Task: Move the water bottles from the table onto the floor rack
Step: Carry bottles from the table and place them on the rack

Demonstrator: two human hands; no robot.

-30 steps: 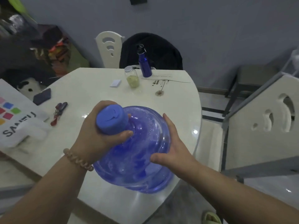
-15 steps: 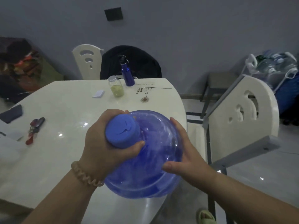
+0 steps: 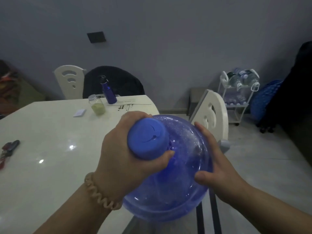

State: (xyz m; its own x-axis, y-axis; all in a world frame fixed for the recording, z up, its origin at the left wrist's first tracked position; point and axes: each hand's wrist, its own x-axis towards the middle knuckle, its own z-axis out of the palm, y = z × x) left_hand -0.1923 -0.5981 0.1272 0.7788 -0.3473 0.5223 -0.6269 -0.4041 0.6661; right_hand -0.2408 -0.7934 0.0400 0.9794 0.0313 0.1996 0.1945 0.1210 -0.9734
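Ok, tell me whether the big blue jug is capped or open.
Capped: a blue cap covers the neck of the jug, where the left hand grips.

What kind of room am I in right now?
Probably a home dining area: a white dining table with matching cut-out chairs, a jar and metal flask on it, and a white rack of water bottles by the wall, plus the water jug you hold.

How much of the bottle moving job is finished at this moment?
Perhaps done: clear bottles lie on top of the white rack. In hand: the left hand grips the big blue jug by its capped neck, the right hand presses its side, at the table edge. Left: carrying the jug to the rack; a small blue bottle stands on the table.
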